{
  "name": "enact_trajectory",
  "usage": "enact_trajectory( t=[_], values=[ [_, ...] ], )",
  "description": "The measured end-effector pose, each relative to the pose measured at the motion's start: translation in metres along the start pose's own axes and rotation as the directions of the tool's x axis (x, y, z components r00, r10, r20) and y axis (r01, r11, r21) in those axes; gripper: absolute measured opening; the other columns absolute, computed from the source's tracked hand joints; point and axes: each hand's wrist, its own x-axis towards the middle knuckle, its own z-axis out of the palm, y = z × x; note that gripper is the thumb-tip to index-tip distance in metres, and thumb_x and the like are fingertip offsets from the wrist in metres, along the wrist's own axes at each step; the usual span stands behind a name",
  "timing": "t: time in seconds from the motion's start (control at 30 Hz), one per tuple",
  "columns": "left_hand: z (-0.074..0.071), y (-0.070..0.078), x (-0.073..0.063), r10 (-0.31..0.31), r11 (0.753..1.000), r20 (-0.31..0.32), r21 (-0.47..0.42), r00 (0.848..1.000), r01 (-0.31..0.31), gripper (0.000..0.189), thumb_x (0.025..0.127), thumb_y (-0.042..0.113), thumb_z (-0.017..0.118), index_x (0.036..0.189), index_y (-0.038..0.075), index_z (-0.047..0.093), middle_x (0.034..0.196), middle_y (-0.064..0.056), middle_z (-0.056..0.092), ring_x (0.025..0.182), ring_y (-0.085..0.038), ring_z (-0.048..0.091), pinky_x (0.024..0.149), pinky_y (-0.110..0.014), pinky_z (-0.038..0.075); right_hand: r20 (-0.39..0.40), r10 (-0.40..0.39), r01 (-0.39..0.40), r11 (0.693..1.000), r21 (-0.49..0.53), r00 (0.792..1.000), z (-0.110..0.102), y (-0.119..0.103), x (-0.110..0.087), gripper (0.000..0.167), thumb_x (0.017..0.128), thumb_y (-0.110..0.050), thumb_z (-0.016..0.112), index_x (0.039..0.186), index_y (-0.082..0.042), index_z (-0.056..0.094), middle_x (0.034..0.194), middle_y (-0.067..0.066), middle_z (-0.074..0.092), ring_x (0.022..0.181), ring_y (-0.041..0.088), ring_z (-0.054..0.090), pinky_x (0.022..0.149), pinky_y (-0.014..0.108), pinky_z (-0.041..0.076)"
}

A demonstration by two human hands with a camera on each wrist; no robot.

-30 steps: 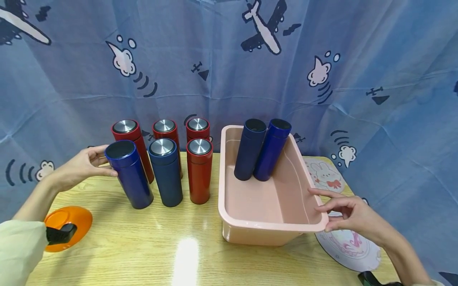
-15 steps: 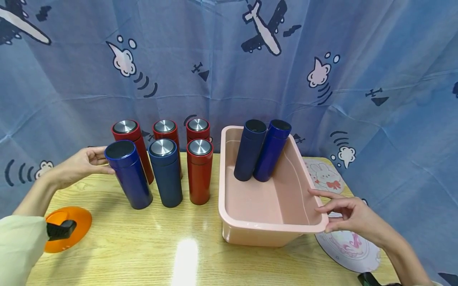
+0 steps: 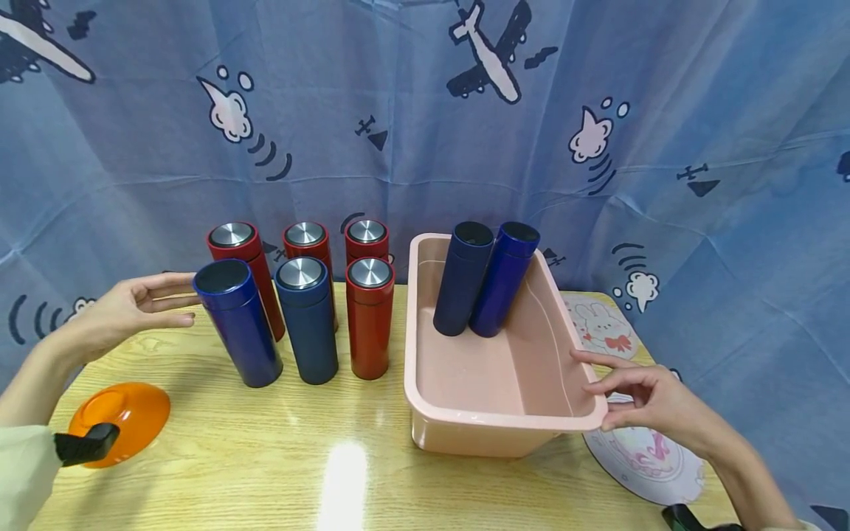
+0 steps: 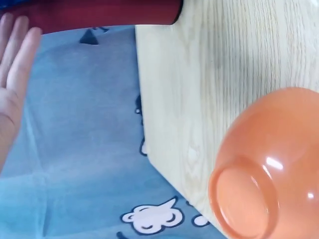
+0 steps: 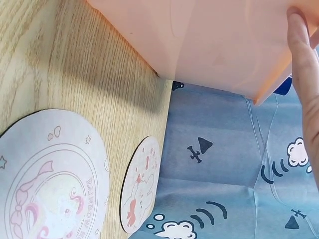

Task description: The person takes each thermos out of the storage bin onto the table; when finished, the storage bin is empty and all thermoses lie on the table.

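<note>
On the left, my left hand has its fingers stretched toward a glossy blue thermos bottle with a dark lid, a small gap between them. That bottle stands on the table. Beside it are a navy bottle and a red bottle, both with silver lids; several more red ones, such as one red bottle, are behind. My right hand pinches the near right rim of a pink plastic bin. Inside the bin a navy bottle and a blue bottle lean against the far wall.
An upturned orange bowl lies on the wooden table under my left forearm. Right of the bin are a round printed mat and a rabbit mat. A blue patterned curtain hangs behind.
My left hand has let go of the glossy blue bottle and drawn back to the left, its fingers straightening. The right hand and the bin have stayed put.
</note>
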Motion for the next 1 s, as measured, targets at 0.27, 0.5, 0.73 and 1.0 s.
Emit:
enact_trajectory(
  t=[0.27,0.5,0.73,1.0],
  values=[
    [0.002,0.018,-0.026,0.039,0.985,-0.220,-0.157,0.975,-0.075,0.052,0.091,-0.011,0.055,0.136,0.016,0.054,0.119,0.015,0.064,0.102,0.001,0.063,0.077,-0.015,0.052,0.005,-0.007,0.007,1.000,0.018,1.000,-0.002,0.000,0.000,0.037,0.077,0.018,0.066,0.112,0.005,0.066,0.145,-0.007,0.047,0.129,-0.002,0.040,0.081,0.021,0.052],
    [0.025,0.049,-0.038,0.110,0.857,-0.324,-0.448,0.940,-0.255,0.049,0.087,-0.022,0.050,0.126,0.005,0.061,0.116,-0.003,0.068,0.098,-0.014,0.068,0.076,-0.025,0.055,0.000,-0.003,0.003,1.000,0.006,1.000,-0.001,0.001,-0.001,0.037,0.077,0.017,0.067,0.112,0.005,0.066,0.144,-0.008,0.047,0.129,-0.003,0.040,0.080,0.021,0.052],
    [0.059,0.082,-0.031,0.097,0.893,-0.307,-0.393,0.947,-0.219,0.046,0.087,-0.017,0.056,0.127,0.004,0.060,0.116,-0.002,0.068,0.101,-0.015,0.067,0.078,-0.025,0.055,0.013,-0.022,0.022,1.000,0.018,1.000,-0.001,0.003,-0.001,0.036,0.079,0.017,0.066,0.113,0.007,0.065,0.144,-0.008,0.047,0.130,-0.004,0.037,0.078,0.022,0.053],
    [0.095,0.112,-0.013,0.174,0.871,-0.197,-0.427,0.965,-0.244,0.043,0.086,-0.016,0.060,0.126,0.001,0.060,0.118,-0.005,0.068,0.104,-0.018,0.066,0.085,-0.027,0.053,0.005,-0.018,0.018,1.000,0.012,1.000,-0.001,0.002,0.000,0.035,0.078,0.017,0.067,0.111,0.006,0.066,0.143,-0.009,0.048,0.129,-0.003,0.040,0.075,0.021,0.053]
  ],
)
